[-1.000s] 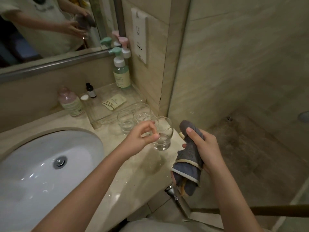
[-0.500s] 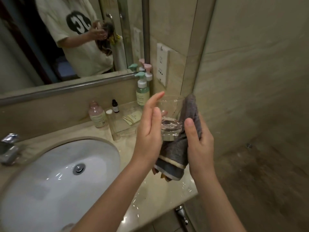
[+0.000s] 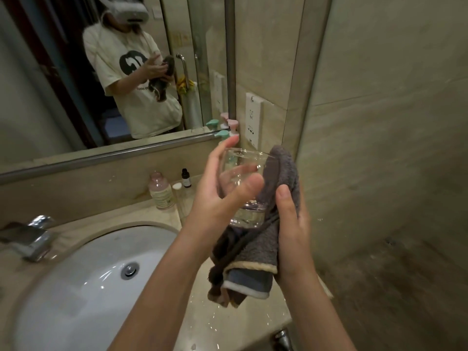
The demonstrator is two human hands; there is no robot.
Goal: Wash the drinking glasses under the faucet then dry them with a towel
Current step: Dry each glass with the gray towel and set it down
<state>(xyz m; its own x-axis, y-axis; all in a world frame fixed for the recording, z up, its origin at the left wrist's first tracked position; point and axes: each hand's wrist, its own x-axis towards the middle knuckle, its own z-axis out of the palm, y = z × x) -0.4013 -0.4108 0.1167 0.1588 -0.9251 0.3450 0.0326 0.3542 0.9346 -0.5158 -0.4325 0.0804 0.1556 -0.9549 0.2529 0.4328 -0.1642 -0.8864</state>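
A wide mirror (image 3: pixel 63 79) fills the upper left, with a person in a cream shirt reflected in it. Below it a white basin (image 3: pixel 76 295) sits in a beige counter (image 3: pixel 228 328) that is wet near its front edge, with a chrome faucet (image 3: pixel 27 239) at the left. Above the counter's right end, a grey towel (image 3: pixel 255 249) with pale trim hangs folded from the right hand (image 3: pixel 291 224), which grips it with the thumb laid over the cloth and presses it against the side of a clear glass (image 3: pixel 244 188). The glass is upright, held in the air. The left hand (image 3: pixel 220 191) holds it from the left, thumb across the front and fingers stretched up behind its rim. At the back of the counter stand a pink bottle (image 3: pixel 160 191), a small dark bottle (image 3: pixel 186 178) and pump bottles (image 3: pixel 224 133), partly hidden behind the fingers
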